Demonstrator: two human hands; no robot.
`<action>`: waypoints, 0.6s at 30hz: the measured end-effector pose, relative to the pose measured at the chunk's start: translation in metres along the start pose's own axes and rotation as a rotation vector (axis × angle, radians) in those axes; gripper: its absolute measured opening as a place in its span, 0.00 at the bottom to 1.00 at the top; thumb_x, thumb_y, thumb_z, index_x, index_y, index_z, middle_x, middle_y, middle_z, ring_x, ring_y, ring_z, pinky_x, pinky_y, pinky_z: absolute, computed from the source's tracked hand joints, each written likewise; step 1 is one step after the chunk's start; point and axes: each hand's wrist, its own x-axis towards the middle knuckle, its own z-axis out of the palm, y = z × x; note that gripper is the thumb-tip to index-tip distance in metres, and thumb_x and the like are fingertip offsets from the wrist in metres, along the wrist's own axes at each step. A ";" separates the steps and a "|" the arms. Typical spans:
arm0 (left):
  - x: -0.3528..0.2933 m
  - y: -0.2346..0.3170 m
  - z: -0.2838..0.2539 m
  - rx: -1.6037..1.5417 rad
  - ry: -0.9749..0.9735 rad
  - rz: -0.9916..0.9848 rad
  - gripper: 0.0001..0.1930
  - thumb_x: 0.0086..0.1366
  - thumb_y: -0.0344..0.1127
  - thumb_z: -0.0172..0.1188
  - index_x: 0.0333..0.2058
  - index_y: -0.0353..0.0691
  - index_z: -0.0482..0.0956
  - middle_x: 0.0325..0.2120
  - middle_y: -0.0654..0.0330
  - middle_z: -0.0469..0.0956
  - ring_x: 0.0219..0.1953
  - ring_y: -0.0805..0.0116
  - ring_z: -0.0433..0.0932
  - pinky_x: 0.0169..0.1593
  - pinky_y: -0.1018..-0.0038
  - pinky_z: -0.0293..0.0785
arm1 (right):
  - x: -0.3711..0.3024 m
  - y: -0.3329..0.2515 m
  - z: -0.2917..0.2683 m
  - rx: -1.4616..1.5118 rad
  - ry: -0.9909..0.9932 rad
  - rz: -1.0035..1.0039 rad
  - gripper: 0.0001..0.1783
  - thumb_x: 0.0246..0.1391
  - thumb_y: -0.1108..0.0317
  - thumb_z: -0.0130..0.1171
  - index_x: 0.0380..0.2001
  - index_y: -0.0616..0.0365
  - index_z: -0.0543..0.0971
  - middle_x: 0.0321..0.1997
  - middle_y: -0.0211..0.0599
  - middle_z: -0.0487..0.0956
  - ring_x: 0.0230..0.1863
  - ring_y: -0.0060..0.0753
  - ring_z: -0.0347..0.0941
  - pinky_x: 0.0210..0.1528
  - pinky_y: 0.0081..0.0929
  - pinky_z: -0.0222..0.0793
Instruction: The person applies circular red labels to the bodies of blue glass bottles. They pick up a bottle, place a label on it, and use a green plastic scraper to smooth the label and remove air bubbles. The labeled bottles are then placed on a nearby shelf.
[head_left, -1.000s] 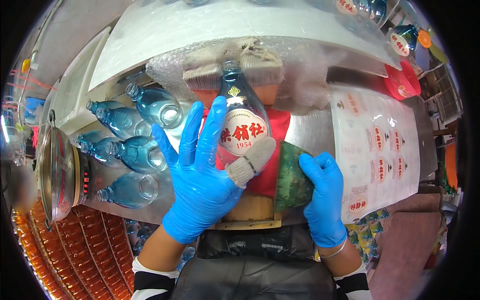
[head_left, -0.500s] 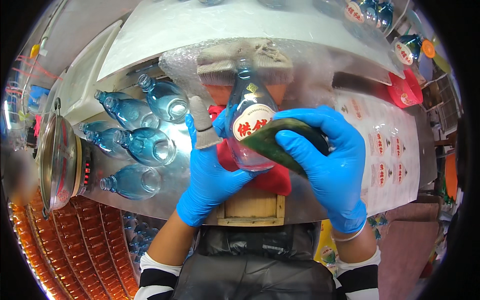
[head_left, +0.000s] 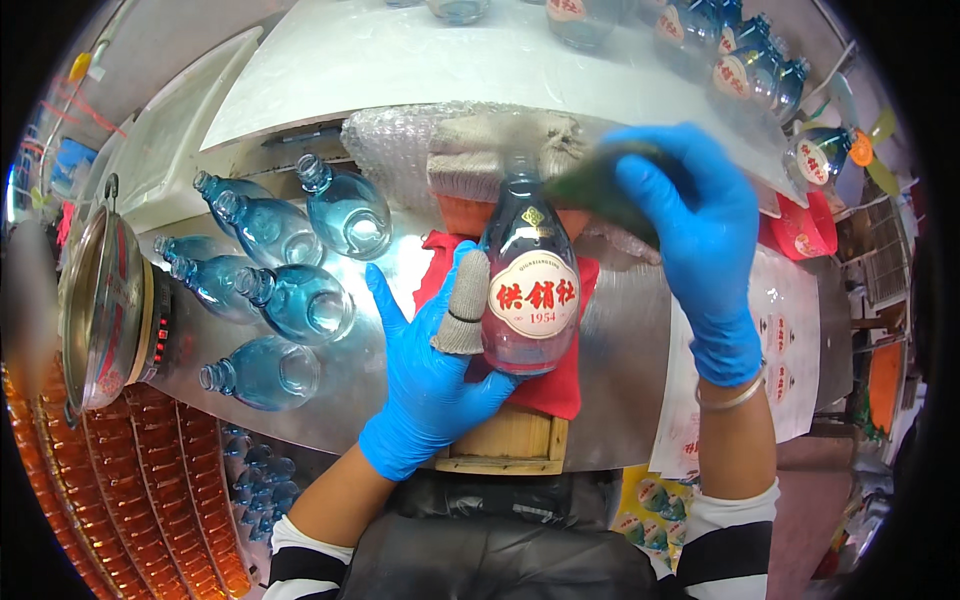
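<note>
While the left hand (head_left: 432, 375), in a blue glove with a grey cloth sleeve over its thumb, cradles the labelled glass bottle (head_left: 527, 290) from below over the red cloth (head_left: 560, 385), the right hand (head_left: 700, 235) is closed on a dark green pad (head_left: 592, 185) up beside the bottle's neck. It looks like wiping or label smoothing; the next pass seemingly needs a steady bottle. Empty blue bottles (head_left: 290, 300) lie left on the steel worktop (head_left: 625, 350)
</note>
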 end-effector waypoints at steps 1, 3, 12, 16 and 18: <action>0.000 -0.001 -0.001 -0.010 -0.013 -0.016 0.46 0.46 0.44 0.64 0.62 0.37 0.50 0.58 0.51 0.61 0.56 0.56 0.66 0.58 0.42 0.14 | 0.001 -0.006 0.001 0.055 -0.087 0.014 0.08 0.44 0.75 0.62 0.31 0.59 0.79 0.28 0.33 0.75 0.32 0.22 0.72 0.37 0.18 0.69; 0.001 0.001 -0.002 -0.034 -0.052 -0.035 0.47 0.46 0.43 0.65 0.62 0.36 0.49 0.58 0.51 0.60 0.56 0.56 0.66 0.58 0.42 0.14 | 0.005 -0.016 0.005 -0.282 -0.223 -0.130 0.07 0.44 0.74 0.62 0.30 0.59 0.80 0.28 0.34 0.75 0.31 0.26 0.73 0.36 0.20 0.69; 0.006 -0.002 0.009 -0.571 0.012 -0.208 0.48 0.49 0.50 0.64 0.62 0.36 0.47 0.59 0.50 0.57 0.61 0.60 0.58 0.64 0.56 0.19 | -0.036 -0.030 0.014 -0.845 -0.210 -0.569 0.15 0.38 0.69 0.64 0.35 0.45 0.80 0.29 0.28 0.69 0.30 0.30 0.65 0.35 0.33 0.61; 0.002 0.001 0.016 -0.552 0.104 -0.228 0.53 0.46 0.48 0.68 0.63 0.37 0.43 0.60 0.49 0.55 0.61 0.59 0.57 0.65 0.57 0.32 | -0.107 -0.053 0.013 -0.798 -0.422 -0.623 0.21 0.35 0.66 0.66 0.38 0.34 0.80 0.30 0.18 0.68 0.30 0.22 0.63 0.46 0.35 0.56; 0.003 0.008 0.014 -0.600 0.180 -0.173 0.66 0.39 0.33 0.74 0.62 0.40 0.24 0.56 0.45 0.59 0.54 0.57 0.66 0.53 0.66 0.68 | -0.119 -0.049 0.003 -0.707 -0.293 -0.416 0.20 0.34 0.67 0.67 0.36 0.33 0.81 0.30 0.14 0.69 0.28 0.20 0.64 0.47 0.33 0.55</action>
